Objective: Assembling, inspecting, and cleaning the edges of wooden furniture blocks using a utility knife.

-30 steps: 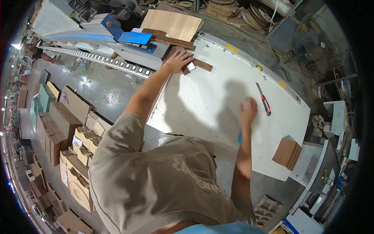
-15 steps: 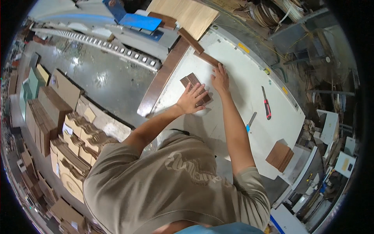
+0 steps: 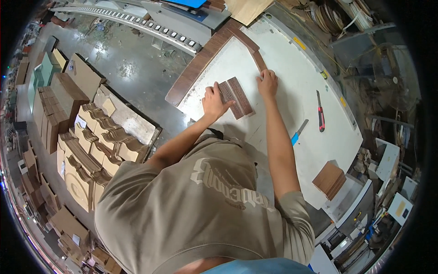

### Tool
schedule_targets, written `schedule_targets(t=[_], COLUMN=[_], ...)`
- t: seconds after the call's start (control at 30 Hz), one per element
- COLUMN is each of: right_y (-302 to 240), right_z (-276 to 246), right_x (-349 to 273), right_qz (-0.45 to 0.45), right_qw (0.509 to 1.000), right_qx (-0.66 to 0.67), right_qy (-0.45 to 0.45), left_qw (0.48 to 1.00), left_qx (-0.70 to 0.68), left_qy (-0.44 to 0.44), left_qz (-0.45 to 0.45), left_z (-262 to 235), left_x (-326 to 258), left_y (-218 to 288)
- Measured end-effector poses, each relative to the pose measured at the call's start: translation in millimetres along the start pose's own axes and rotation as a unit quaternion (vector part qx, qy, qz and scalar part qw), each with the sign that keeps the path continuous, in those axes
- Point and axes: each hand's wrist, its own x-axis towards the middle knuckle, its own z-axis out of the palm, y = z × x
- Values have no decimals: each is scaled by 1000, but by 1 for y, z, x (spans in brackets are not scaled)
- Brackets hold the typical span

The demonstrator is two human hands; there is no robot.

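My left hand (image 3: 213, 102) rests at the left side of a few short, dark brown wood-grain strips (image 3: 239, 96) lying side by side on a white work table (image 3: 287, 105). Its fingers curl at their left edge and the thumb reaches over their lower part. My right hand (image 3: 267, 84) is closed round the near end of a narrow brown strip (image 3: 259, 60). That strip's far end meets another brown strip (image 3: 243, 37), which slants toward the far edge. Fingertips of the right hand are partly hidden.
On the table's right lie a red-and-black utility knife (image 3: 320, 118) and a blue-handled knife (image 3: 298, 133). A stack of brown blocks (image 3: 328, 179) sits at the near right corner. A wide brown board (image 3: 194, 75) lines the left edge. Cut wooden panels (image 3: 91, 146) stand at left.
My left hand has shifted from lying flat on the short strips to their left edge. The right hand still has the narrow strip, whose near end now points more toward me. The view has shifted.
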Motion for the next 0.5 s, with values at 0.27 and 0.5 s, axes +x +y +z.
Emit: schedule_targets(t=[0.27, 0.5], right_y=[-25, -55], right_z=[-18, -34], right_x=[-110, -161], right_qz=[56, -49], right_qw=[986, 995], right_qx=[158, 83], right_qy=[-8, 9], left_qw=[984, 767], left_qx=[-173, -631], left_qy=[-4, -75], left_qz=[-36, -91], left_z=[-8, -31], left_x=[1, -13], left_y=[-22, -36])
